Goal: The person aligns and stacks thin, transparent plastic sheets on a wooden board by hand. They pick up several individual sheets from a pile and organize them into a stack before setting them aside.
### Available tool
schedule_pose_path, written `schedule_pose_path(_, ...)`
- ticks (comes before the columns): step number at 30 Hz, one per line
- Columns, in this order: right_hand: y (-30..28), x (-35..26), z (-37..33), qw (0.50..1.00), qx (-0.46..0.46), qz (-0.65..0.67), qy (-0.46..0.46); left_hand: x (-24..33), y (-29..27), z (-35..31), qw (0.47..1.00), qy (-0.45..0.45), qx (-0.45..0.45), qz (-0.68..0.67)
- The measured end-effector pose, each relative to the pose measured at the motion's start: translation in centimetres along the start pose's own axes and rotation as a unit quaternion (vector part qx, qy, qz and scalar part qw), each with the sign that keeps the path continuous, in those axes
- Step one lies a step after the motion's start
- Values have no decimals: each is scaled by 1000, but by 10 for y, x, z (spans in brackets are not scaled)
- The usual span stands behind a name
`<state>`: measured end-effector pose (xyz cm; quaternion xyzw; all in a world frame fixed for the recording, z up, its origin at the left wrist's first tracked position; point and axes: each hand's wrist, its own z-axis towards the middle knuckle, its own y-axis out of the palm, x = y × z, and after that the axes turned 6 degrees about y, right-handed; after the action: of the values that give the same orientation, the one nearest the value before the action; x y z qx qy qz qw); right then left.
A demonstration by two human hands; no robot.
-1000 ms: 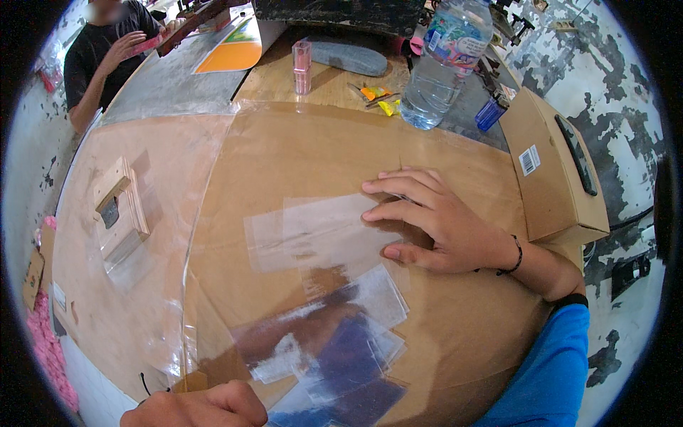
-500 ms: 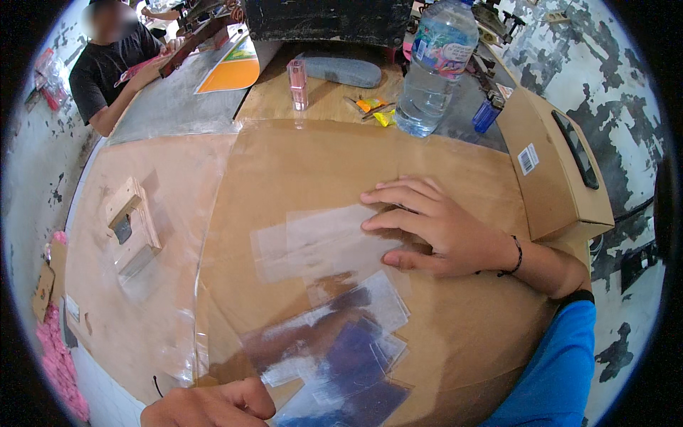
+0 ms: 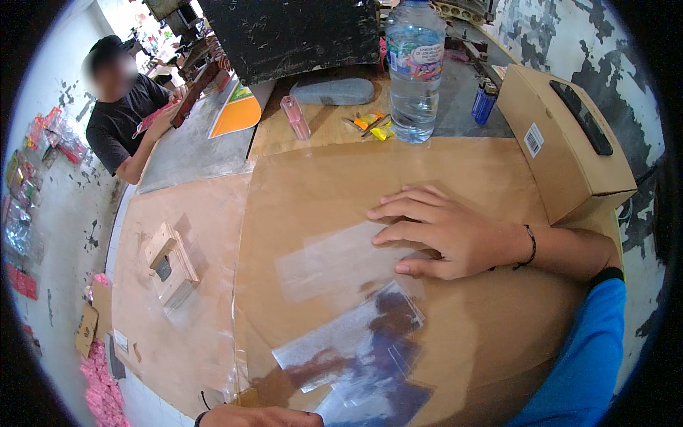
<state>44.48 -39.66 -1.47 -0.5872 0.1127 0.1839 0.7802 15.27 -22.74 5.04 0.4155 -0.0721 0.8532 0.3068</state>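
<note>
My right hand [image 3: 455, 238] lies palm down with its fingers spread. Its fingertips rest at the right end of some thin clear plastic sheets [image 3: 320, 262] on the brown-covered table [image 3: 469, 164]. Nearer to me, several clear sheets [image 3: 341, 338] overlap in a loose fan, with bluish and brown reflections on them. At the lower edge, only the back of my left hand [image 3: 263, 417] shows beside the nearest sheets. Its fingers are cut off by the frame, so what they hold is hidden.
A notched wooden block [image 3: 174, 267] lies on the left. Along the back stand a pink clear tube [image 3: 295, 118], a grey oblong stone [image 3: 334, 91], a water bottle [image 3: 414, 78] and a blue lighter [image 3: 485, 103]. A cardboard box [image 3: 562, 142] stands right. Another person [image 3: 128, 107] works far left.
The whole view has swung, so the table things sit further right. My left hand has dropped lower, its fingers now out of frame. My right hand stays on the sheets.
</note>
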Motion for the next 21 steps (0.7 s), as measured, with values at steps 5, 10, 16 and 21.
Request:
schedule_pose_path(5, 0, 0, 0, 1000, -4, 10, -1, 0, -2, 0, 1000, -10, -12, 6)
schedule_pose_path(10, -2, -1, 0, 1000, -7, 21, 9, -1, -3, -2, 999, -21, -36, 12)
schedule_pose_path(16, -2, 18, 5, 987, 38, 121, 97, -5, -15, -22, 981, -92, 54, 163)
schedule_pose_path(21, -5, 32, 4, 969, 123, 112, 183, -8, -23, -42, 909, -137, 317, 234)
